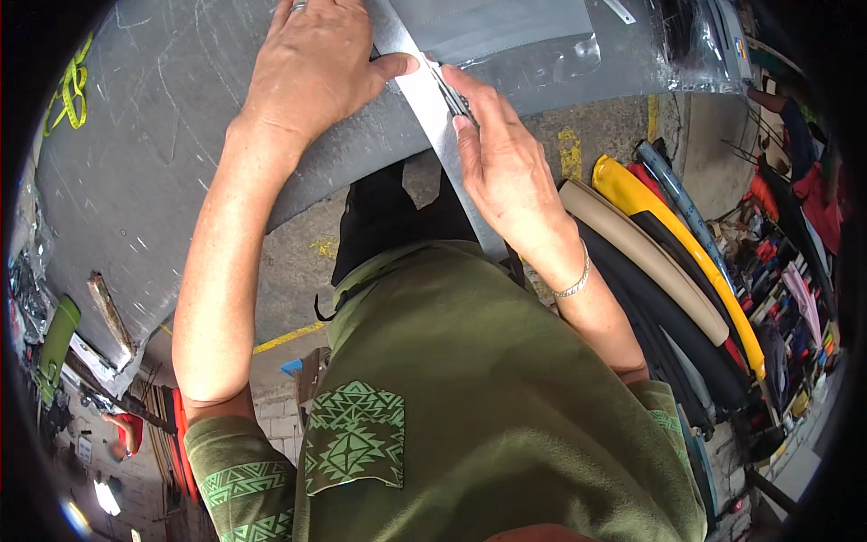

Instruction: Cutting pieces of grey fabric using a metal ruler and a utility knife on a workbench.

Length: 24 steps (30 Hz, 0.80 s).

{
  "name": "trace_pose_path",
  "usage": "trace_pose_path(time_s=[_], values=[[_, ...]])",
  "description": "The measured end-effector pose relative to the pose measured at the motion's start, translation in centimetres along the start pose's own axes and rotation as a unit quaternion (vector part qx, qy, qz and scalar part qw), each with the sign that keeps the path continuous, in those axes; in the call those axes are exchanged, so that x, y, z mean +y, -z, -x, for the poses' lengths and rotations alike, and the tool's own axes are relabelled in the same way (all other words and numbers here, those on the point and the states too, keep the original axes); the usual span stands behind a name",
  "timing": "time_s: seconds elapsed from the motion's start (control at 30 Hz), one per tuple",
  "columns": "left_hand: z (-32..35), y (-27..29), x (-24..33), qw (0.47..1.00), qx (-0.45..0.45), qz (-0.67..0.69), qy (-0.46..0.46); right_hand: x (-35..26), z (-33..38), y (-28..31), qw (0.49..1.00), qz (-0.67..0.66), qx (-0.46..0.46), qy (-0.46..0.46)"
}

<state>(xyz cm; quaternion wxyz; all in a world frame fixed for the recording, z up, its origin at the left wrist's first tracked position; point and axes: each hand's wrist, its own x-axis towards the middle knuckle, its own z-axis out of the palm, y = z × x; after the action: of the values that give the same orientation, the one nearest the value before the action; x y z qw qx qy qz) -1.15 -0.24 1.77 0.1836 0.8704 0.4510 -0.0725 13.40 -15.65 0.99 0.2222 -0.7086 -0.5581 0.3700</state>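
Note:
My left hand [312,68] lies flat, fingers spread, pressing down a long metal straightedge [438,126] on a grey, scratched work table [135,181]. The ruler runs diagonally from the top toward my chest. My right hand [506,167] grips a small cutting knife [452,95] and holds its tip against the ruler's right edge. A grey sheet [488,27] and a clear plastic film [560,59] lie under the ruler at the top. A silver bracelet circles my right wrist.
Rolls of material in yellow [668,226], beige [641,262] and black [668,316] stand stacked at the right. A yellow-green tape [72,86] lies at the table's far left. A green object [56,339] and clutter sit at the lower left. Concrete floor shows below the table.

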Motion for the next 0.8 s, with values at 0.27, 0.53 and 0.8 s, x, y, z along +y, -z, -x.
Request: trace_pose_path(time_s=[0.27, 0.53, 0.8], values=[[-0.2, 1.7, 1.3, 0.999, -0.04, -0.018, 0.025, -0.6, -0.4, 0.5, 0.999, 0.048, -0.008, 0.014], [0.4, -1.4, -1.1, 0.997, 0.068, -0.008, -0.036, -1.5, -0.7, 1.5, 0.996, 0.079, -0.027, 0.031], [-0.2, 2.0, 1.4, 0.997, -0.066, -0.03, 0.035, -2.2, -0.8, 2.1, 0.996, 0.07, -0.057, -0.008]])
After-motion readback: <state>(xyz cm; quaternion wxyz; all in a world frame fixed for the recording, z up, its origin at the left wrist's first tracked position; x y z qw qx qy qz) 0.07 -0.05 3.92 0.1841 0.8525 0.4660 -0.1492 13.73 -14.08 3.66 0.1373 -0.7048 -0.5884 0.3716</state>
